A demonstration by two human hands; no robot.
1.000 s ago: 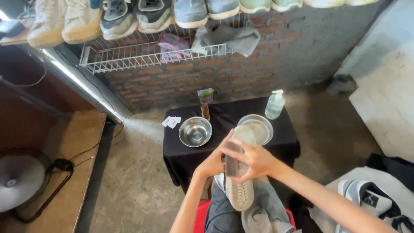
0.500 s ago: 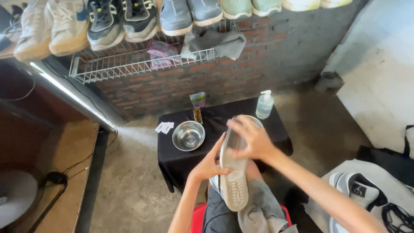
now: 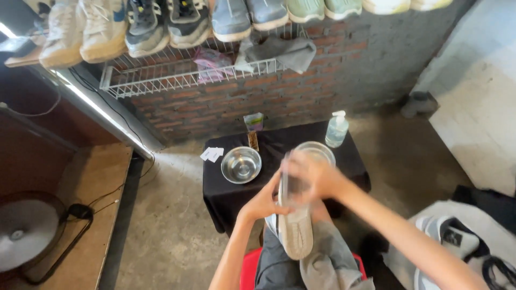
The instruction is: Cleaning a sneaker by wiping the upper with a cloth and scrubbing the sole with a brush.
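The shoe (image 3: 294,228) stands sole up on the person's lap, near the black surface (image 3: 231,193). The left hand (image 3: 263,203) clasps its left edge, fingers wrapped on it. The right hand (image 3: 312,177), blurred, presses its toe end; whether those fingers grip, I cannot tell. It looks light, with a stiff rubbery sole, best held by the sides.

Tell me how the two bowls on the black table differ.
The steel bowl is opaque and shiny; the clear bowl is see-through. The steel bowl sits in full view on the left; the clear bowl is partly hidden behind the right hand. Both are round, upright and similar in size.
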